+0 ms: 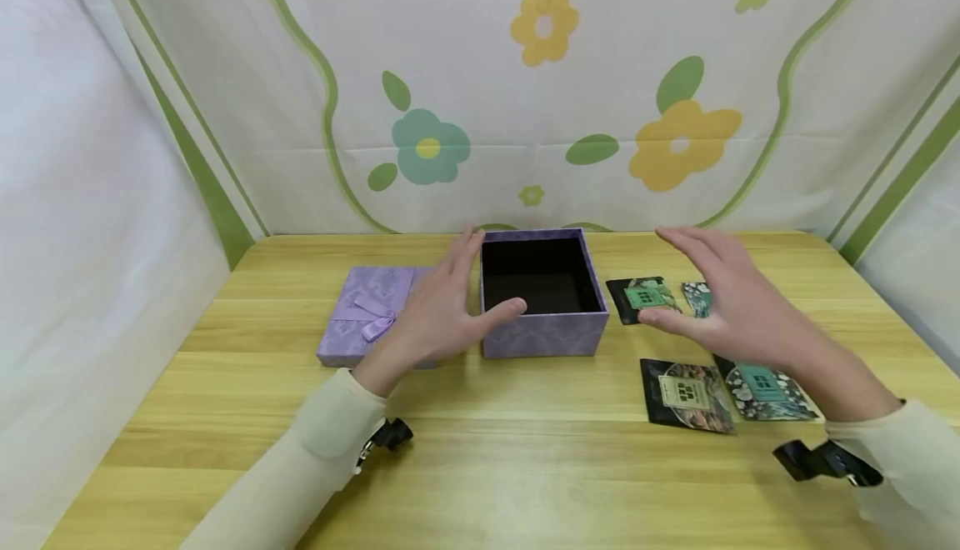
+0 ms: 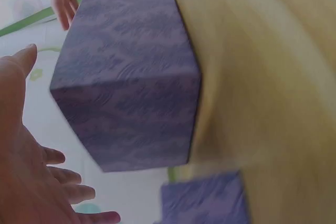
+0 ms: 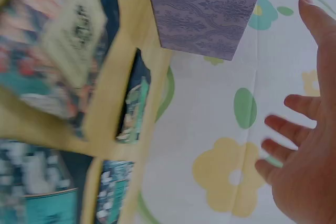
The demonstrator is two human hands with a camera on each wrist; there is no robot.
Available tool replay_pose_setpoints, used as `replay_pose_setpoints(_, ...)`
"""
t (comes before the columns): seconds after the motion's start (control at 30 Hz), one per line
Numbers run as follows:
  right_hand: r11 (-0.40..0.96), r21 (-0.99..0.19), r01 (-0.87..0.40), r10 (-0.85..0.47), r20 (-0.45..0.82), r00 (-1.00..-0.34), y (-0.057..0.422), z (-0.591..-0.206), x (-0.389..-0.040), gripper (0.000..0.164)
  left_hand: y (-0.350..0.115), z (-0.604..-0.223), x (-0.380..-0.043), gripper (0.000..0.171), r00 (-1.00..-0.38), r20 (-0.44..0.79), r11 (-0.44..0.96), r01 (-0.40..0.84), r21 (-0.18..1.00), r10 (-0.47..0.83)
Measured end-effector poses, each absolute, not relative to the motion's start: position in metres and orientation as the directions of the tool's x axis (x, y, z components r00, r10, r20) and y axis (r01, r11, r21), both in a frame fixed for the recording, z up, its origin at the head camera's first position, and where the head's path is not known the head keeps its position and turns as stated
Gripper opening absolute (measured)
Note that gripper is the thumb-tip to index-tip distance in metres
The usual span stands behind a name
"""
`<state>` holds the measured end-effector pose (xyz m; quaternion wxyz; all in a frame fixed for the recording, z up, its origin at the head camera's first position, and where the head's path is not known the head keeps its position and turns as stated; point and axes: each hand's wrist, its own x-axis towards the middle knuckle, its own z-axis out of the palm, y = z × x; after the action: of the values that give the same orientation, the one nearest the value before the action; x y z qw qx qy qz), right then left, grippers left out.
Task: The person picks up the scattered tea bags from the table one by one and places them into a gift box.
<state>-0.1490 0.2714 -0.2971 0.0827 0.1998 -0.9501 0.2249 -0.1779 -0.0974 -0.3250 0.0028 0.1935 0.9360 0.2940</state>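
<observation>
A purple patterned gift box [image 1: 545, 337] stands with its top uncovered, showing a dark inside. Its lid [image 1: 348, 304], with a lilac ribbon bow, lies flat to the left. My left hand [image 1: 446, 304] hovers between lid and box, fingers extended and thumb apart, holding nothing; in the left wrist view a gap separates this hand [image 2: 31, 177] from the box [image 2: 126, 35]. My right hand [image 1: 738, 304] is raised over the packets on the right, fingers extended and nothing held, as the right wrist view also shows the hand [image 3: 307, 145] away from the box [image 3: 207, 11].
Several flat printed packets lie right of the box: a dark green-labelled one [image 1: 622, 304], one partly behind my right hand [image 1: 697, 298], a cream-labelled one [image 1: 684, 396] and a teal-labelled one [image 1: 768, 392]. A flowered cloth [image 1: 480, 50] hangs behind the wooden table [image 1: 480, 483].
</observation>
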Motion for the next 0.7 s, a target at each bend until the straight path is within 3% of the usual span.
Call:
replay_pose_setpoints(0.1, 0.79, -0.445, -0.422, -0.351, 0.236, -0.906, 0.279, -0.305, -0.138, 0.101, -0.092, -0.331, -0.177, 0.11, -0.93, 0.076, 0.726, 0.33, 0.603, 0.359)
replay_pose_setpoints(0.3, 0.778, -0.508, -0.371, -0.327, 0.177, -0.928, 0.294, -0.322, -0.117, 0.096, -0.083, -0.339, -0.179, 0.116, -0.935, 0.062, 0.74, 0.316, 0.594, 0.349)
replay_pose_setpoints(0.7, 0.771, -0.534, -0.348, -0.33, 0.133, -0.935, 0.307, -0.345, -0.1, 0.092, -0.082, -0.342, -0.18, 0.118, -0.939, 0.052, 0.766, 0.308, 0.564, 0.339)
